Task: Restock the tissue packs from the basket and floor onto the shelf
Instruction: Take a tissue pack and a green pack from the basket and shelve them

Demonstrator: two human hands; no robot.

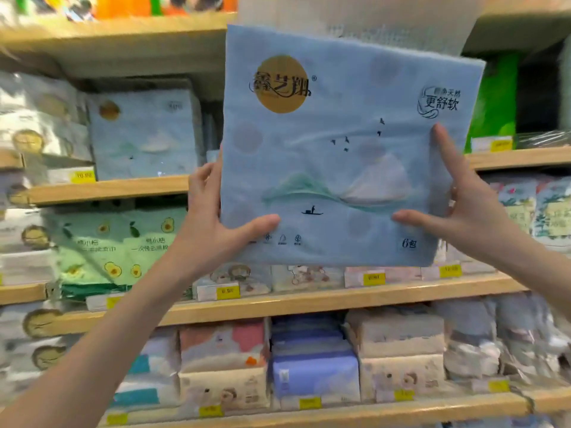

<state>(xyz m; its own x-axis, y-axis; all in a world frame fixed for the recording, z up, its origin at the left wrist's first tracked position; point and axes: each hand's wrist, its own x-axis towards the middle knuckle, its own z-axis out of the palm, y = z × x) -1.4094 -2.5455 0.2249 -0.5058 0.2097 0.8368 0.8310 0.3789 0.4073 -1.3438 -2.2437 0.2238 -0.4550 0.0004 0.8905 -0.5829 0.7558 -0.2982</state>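
Before shelf [309,301] | tissue pack [340,134]: pale blue, gold disc, boat-and-mountain print | left grip [213,211], right grip [457,205] clasp its sides

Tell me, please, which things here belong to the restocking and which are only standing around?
For the job: blue tissue pack, gripped by the left hand and right hand; matching blue pack already standing on the wooden shelf.
Only standing around: green avocado pack; purple pack; green box; yellow price tag.
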